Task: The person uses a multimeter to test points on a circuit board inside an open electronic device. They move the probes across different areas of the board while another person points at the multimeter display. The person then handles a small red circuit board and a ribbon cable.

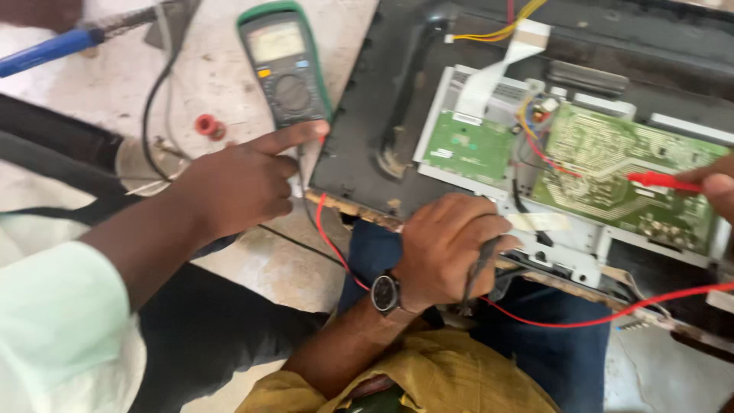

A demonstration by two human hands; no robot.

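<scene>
My left hand [443, 241], with a black watch [384, 293] on its wrist, grips a black test probe [478, 271] at the near edge of an opened black appliance back [367, 99] resting on my lap. At the right edge, my right hand [719, 187] holds a red test probe [657, 180], its tip on a large green circuit board [612, 160]. A smaller green board [468, 145] lies to the left of it. A co-worker's hand [237, 183] in a pale sleeve touches the bottom of a green-cased multimeter [284, 65].
A red lead [596, 320] runs across my lap below the appliance. A blue-handled soldering iron [46, 50] lies at the top left. A small red cap [205, 124] sits on the worn white surface. White ribbon cable [497, 65] and yellow wires [497, 32] cross the chassis.
</scene>
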